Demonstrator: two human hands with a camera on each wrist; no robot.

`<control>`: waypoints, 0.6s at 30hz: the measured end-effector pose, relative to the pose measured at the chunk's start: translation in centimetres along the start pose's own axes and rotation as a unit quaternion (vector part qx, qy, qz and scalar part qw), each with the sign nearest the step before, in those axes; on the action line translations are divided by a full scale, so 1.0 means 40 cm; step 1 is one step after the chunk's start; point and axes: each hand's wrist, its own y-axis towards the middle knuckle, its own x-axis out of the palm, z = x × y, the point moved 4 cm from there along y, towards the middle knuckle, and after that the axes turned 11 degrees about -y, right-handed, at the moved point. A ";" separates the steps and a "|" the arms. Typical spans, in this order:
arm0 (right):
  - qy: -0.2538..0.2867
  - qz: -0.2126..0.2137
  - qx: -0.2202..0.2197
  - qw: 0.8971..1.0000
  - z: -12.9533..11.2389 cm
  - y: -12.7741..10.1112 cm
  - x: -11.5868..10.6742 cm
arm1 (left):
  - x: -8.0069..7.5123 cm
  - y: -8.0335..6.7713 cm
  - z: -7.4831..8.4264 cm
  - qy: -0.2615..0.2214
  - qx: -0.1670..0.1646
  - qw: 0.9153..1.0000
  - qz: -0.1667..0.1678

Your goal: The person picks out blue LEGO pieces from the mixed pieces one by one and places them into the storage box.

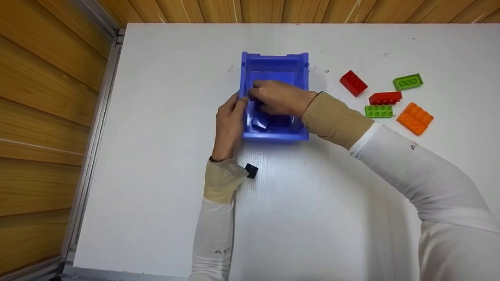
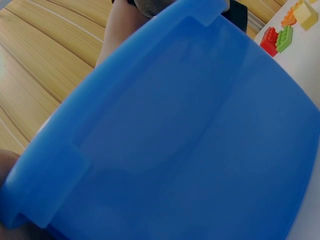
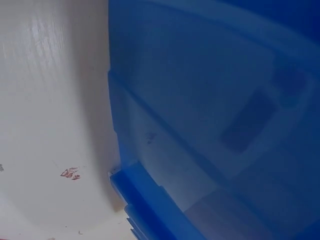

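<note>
A blue plastic bin [image 1: 275,136] stands on the white table. My left hand [image 1: 230,123] grips its left wall, thumb at the rim and the other fingers outside. My right hand [image 1: 279,95] reaches down inside the bin, close to that same wall, fingers bent; I cannot tell whether they hold anything. On the bin's floor lies a dark blue block [image 1: 260,123], just below the right hand. The bin's wall fills most of the left wrist view, and dark shapes show through its translucent side in the right wrist view.
Right of the bin lie red bricks [image 1: 353,83], green bricks [image 1: 408,82] and orange bricks [image 1: 415,119]. A pale yellow block [image 2: 306,14] shows in the left wrist view. Wood-patterned panels [image 1: 273,11] stand behind the table and along its left side.
</note>
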 end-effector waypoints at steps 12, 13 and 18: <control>0.000 -0.010 -0.007 1.000 0.004 0.003 0.010 | 0.000 0.000 0.002 0.007 -0.002 1.000 -0.003; 0.001 -0.011 -0.006 1.000 0.004 0.002 0.010 | 0.000 0.000 0.002 0.009 -0.001 1.000 -0.003; -0.001 -0.014 -0.009 1.000 0.005 0.003 0.016 | 0.000 0.002 -0.001 0.007 0.000 1.000 -0.002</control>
